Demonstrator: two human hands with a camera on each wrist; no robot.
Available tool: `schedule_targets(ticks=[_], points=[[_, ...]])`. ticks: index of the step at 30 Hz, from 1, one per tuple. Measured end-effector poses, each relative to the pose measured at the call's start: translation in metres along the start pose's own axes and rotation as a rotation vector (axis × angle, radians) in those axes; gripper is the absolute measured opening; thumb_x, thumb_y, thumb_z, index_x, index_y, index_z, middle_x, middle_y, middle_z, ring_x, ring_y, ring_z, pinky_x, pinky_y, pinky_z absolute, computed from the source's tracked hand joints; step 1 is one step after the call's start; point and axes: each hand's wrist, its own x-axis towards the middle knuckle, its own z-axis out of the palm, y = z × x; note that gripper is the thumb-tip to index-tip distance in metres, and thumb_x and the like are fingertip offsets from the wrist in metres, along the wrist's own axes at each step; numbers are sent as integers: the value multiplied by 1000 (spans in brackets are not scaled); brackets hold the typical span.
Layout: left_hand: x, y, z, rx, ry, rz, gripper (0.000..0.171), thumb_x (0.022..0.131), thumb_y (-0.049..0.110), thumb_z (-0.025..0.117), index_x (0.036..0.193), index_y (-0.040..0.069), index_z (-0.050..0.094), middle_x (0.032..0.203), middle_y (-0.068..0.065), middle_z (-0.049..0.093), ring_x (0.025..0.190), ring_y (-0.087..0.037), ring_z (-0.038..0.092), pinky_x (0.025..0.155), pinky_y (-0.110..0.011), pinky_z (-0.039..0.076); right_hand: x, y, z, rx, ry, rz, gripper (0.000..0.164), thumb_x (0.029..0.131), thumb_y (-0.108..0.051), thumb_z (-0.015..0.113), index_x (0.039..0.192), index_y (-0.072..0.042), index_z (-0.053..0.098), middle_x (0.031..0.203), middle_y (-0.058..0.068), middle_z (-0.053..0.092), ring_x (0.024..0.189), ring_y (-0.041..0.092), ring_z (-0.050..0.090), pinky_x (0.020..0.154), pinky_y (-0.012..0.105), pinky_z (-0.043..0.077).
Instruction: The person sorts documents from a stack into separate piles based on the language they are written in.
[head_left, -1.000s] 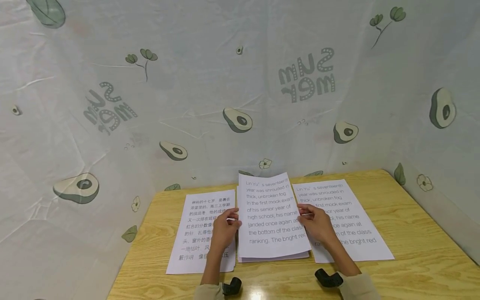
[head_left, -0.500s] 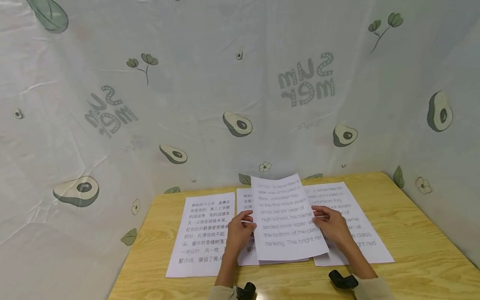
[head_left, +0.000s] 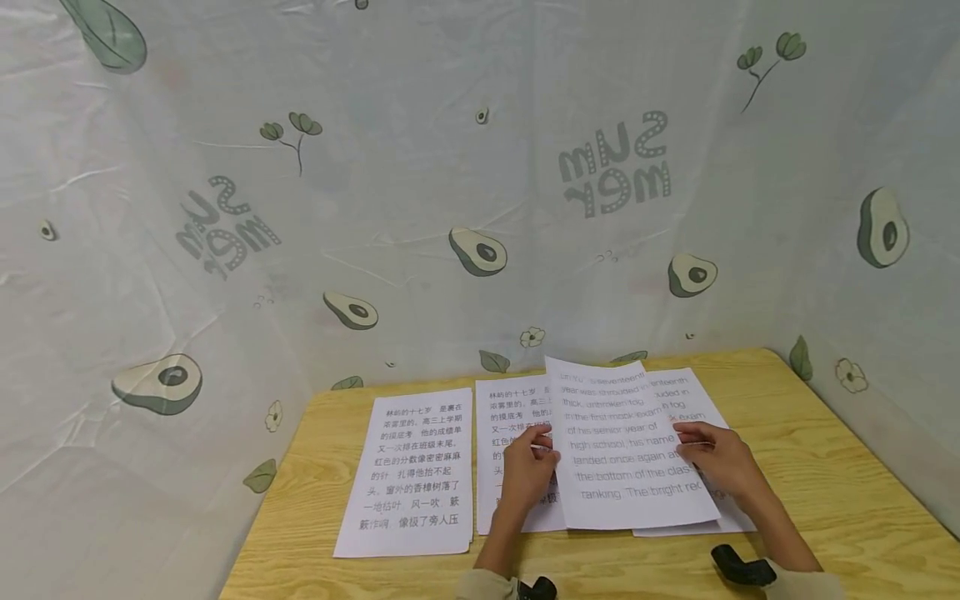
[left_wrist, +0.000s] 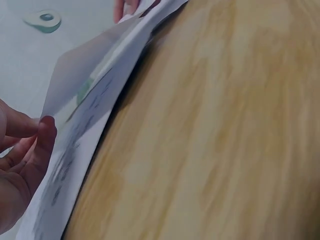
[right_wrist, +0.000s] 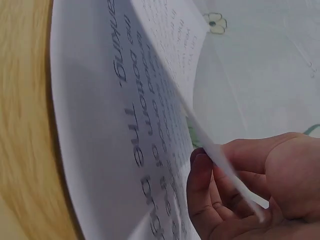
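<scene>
A pale avocado-printed cloth [head_left: 420, 175] fills most of the head view, and below it the wood-grain tabletop [head_left: 817, 450] spans the lower part. Right of centre in the lower frame is the held sheet [head_left: 622, 454], its English print facing the camera; it covers the right part of the middle sheet [head_left: 517, 408] and much of the right sheet [head_left: 686, 392]. The left sheet [head_left: 412, 475], with Chinese print like the middle one, lies uncovered at lower left.

The left hand [head_left: 528, 467] pinches the held sheet's left edge between thumb and fingers; the right hand [head_left: 723, 454] pinches its right edge likewise. The head view hides the space under the paper. The right wrist view shows the held sheet nearly edge-on, standing away from an English page beneath; the left wrist view shows its left edge raised above blurred print, with the other hand's fingertips at the top. Smallest are the black fittings [head_left: 742, 567] by the cuffs, along the head view's lower edge.
</scene>
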Motion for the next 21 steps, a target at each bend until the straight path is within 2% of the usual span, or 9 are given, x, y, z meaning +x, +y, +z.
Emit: schedule_targets(ticks=[3,10,14,21], points=[[-1,4,13,-17,-8,0,43,90,-6,75,132,5,73,102,-2,71,78,-2,63,61,-17,56,0,7,-12,-14,-6,4,47,104,-14,69,143,11,60,125,26,70,97,7,64,74,18,51],[-3,14,41,-74,-17,-4,45,89,-6,75,132,7,73,101,1,70,78,1,62,61,-16,54,-3,27,-38,28,-35,37,53,108,-19,65,149,11,53,134,31,65,91,-14,55,75,16,52],[-2,22,55,-96,-31,-14,46,90,-6,76,133,8,73,102,1,71,79,1,63,61,-16,56,-4,40,-51,42,-42,58,56,109,-22,63,152,12,49,137,33,63,90,-12,56,74,18,54],[-1,32,75,-113,-56,-17,43,90,-7,77,131,7,75,99,3,70,76,3,62,59,-15,55,-6,56,-68,3,-49,35,55,109,-20,62,149,16,50,137,36,64,88,-14,59,73,23,57]])
